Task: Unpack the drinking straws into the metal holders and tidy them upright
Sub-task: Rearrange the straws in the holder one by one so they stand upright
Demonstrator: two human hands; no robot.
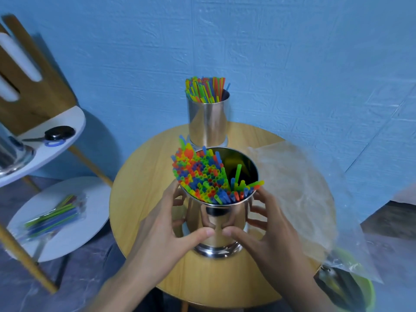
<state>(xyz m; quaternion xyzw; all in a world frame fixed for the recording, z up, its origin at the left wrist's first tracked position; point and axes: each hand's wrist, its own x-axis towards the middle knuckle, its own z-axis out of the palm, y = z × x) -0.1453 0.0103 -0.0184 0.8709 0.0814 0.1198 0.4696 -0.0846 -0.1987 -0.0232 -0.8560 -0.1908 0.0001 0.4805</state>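
Head view, and from where I stand the hands come first: the left hand [180,224] and the right hand [265,226] both wrap the near holder [238,212], thumbs almost meeting on its front wall and fingers curled round its sides. It stands toward the near edge of the round table [139,199], its foot seemingly on the wood. Its straws [202,179] crowd the left side of the mouth, while a few lean loose across the open gap on the right. This lot looks unpacked but not yet straightened. Just beside it, draped over the table's right edge, lies a clear plastic bag [292,188], slack and apparently empty. At the table's far edge the far holder [208,122] stands apart, its far bunch [204,90] leaning left with one blue straw askew on the right. Off the table to the left, a packet [56,217] of straws lies unopened on a white shelf [90,221]. A third holder [9,152] shows partly on the upper shelf [67,122]; its contents I cannot tell. I would judge the job somewhat past halfway: two holders filled, at least one packet left, and the uprighting to come
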